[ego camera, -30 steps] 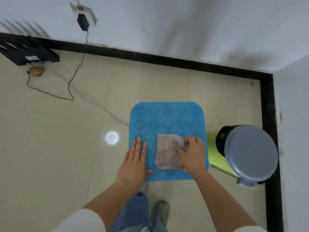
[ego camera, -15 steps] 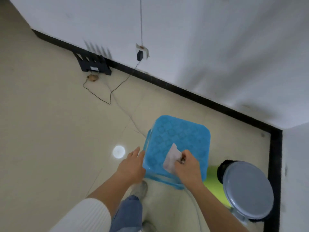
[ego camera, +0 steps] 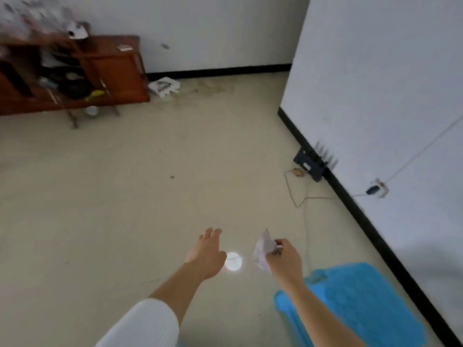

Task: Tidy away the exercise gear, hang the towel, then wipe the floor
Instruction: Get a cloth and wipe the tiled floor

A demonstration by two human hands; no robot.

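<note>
Pinched between the thumb and curled fingers of the right hand is a pale wiping cloth, which is held in the air above the floor, just left of the blue stool. Nothing is held by the left hand, whose fingers are loosely spread (palm down). A bright spot of light is seen on the floor between the hands. A wooden cabinet is seen, blurred, against the far wall.

Two hands, one cloth, one stool, one cabinet.
</note>
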